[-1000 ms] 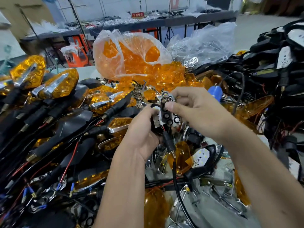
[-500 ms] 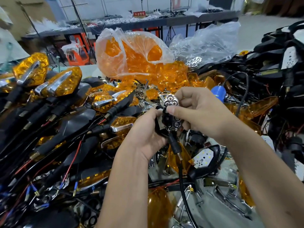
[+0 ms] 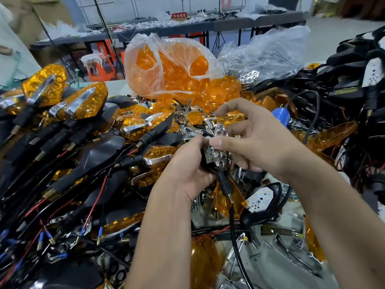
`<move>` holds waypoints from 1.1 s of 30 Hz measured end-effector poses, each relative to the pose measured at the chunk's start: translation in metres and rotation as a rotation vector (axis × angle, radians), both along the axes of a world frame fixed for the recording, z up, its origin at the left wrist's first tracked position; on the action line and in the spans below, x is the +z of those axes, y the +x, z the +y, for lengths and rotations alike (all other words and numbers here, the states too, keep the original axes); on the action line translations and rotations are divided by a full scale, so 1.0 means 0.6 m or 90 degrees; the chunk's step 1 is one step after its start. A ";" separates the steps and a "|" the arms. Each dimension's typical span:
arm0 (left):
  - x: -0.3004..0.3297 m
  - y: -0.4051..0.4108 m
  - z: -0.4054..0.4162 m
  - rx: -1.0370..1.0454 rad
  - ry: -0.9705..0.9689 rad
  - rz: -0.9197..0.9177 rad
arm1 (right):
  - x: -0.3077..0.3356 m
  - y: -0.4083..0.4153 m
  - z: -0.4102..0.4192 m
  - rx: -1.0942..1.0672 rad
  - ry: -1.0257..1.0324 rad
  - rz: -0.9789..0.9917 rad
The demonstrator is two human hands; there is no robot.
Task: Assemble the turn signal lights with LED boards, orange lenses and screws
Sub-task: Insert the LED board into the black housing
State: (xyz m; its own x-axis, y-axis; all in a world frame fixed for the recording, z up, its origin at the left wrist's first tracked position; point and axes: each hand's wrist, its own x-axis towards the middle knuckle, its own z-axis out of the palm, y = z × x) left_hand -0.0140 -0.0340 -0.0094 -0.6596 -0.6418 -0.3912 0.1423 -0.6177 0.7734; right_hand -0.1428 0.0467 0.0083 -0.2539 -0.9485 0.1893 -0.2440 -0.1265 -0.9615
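Note:
My left hand grips a black turn signal housing from below; its black stalk and cable hang down. A white LED board lies inside the housing. My right hand pinches a chrome reflector piece with round cups, thumb on its face, and holds it tilted against the board. The housing is mostly hidden by my fingers.
Finished orange signals with black stalks pile up at the left. A clear bag of orange lenses stands behind, a bag of chrome reflectors beside it. Black housings with wires stack at the right. A loose LED board lies below my hands.
The chrome reflector has tipped up from lying flat in the housing, and the white LED board now shows beneath it. Both hands stay close together.

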 end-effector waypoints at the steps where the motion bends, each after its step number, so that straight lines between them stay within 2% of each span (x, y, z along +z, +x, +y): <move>1: 0.001 0.000 0.000 -0.003 -0.003 0.002 | 0.000 0.002 -0.002 -0.023 -0.008 0.027; 4: 0.001 0.000 0.001 -0.008 0.000 0.008 | 0.000 0.007 -0.005 -0.062 -0.033 0.072; 9: -0.008 0.000 -0.004 0.001 0.009 0.026 | 0.003 0.009 -0.005 -0.017 0.013 0.152; 15: -0.015 0.002 -0.010 -0.021 0.000 0.037 | -0.002 0.010 -0.005 -0.079 0.002 0.252; 22: -0.012 0.000 -0.006 -0.045 0.010 0.054 | -0.001 0.004 -0.009 -0.042 0.050 0.213; 29: -0.008 0.004 -0.010 -0.078 0.030 0.089 | 0.007 0.003 -0.007 -0.091 0.050 0.326; 33: -0.010 0.002 -0.010 -0.086 0.031 0.136 | 0.001 -0.002 -0.006 -0.070 0.050 0.284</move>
State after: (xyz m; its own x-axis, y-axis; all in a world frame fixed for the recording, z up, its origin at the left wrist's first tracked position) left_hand -0.0126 -0.0399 -0.0152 -0.8095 -0.5257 -0.2616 0.2129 -0.6780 0.7036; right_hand -0.1437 0.0431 0.0090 -0.2645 -0.9362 0.2315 -0.6435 -0.0075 -0.7654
